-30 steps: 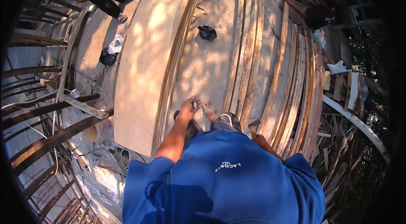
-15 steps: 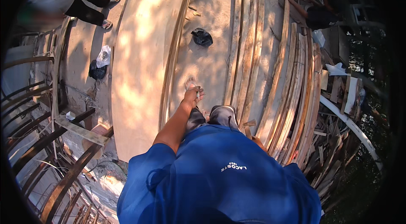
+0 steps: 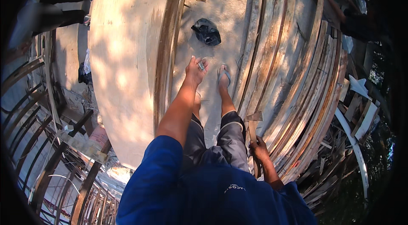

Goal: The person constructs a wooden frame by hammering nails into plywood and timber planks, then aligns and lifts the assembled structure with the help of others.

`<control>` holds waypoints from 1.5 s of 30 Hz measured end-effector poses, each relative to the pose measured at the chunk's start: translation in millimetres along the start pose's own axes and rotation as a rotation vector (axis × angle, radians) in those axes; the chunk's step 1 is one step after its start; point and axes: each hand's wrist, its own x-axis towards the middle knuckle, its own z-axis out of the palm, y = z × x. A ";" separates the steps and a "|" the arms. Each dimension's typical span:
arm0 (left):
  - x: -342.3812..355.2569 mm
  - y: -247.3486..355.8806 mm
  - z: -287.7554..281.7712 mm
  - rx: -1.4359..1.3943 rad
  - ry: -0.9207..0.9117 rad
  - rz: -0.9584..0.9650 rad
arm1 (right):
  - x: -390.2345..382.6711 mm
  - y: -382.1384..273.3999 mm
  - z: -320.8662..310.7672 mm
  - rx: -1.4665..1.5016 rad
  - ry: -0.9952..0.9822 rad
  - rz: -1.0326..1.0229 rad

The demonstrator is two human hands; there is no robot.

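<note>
My left hand is stretched out in front of me, palm up, cupping a few small metal nails. My right hand hangs at my side, closed around the wooden handle of a hammer whose metal head points up. I stand in sandals on a sandy concrete floor, between a large plywood sheet on my left and a pile of long wooden planks on my right.
A crumpled black bag lies on the floor ahead. Another person's legs show at the upper left. Rusty steel bars and a wooden piece lie at the lower left. Scrap wood is heaped at the right.
I have stepped forward along the floor toward the black bag. My left hand stayed extended and now shows the nails; the hammer in my right hand has come into view.
</note>
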 end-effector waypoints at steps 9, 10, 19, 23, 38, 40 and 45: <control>169.9 26.7 29.1 -0.132 0.000 0.045 | 79.0 -23.3 -29.5 0.082 0.030 -0.003; 174.3 21.8 18.8 -0.051 0.068 0.004 | 89.7 -20.6 -31.7 0.116 0.013 -0.004; 77.1 -82.2 -137.1 0.934 0.157 0.071 | 226.9 -85.6 28.3 -0.135 0.063 -0.235; -38.9 -106.2 -139.7 1.377 0.072 0.024 | 300.4 -135.6 77.3 -0.105 -0.020 -0.369; -202.7 -128.8 -201.3 1.723 0.051 0.102 | 425.9 -195.6 88.7 -0.283 0.790 -0.629; -201.0 -127.4 -200.0 1.652 0.017 0.126 | 414.3 -182.1 15.6 -0.340 1.166 -0.582; -181.3 -128.9 -226.7 1.485 -0.081 0.089 | 398.9 -174.7 -99.3 -0.343 0.953 -0.076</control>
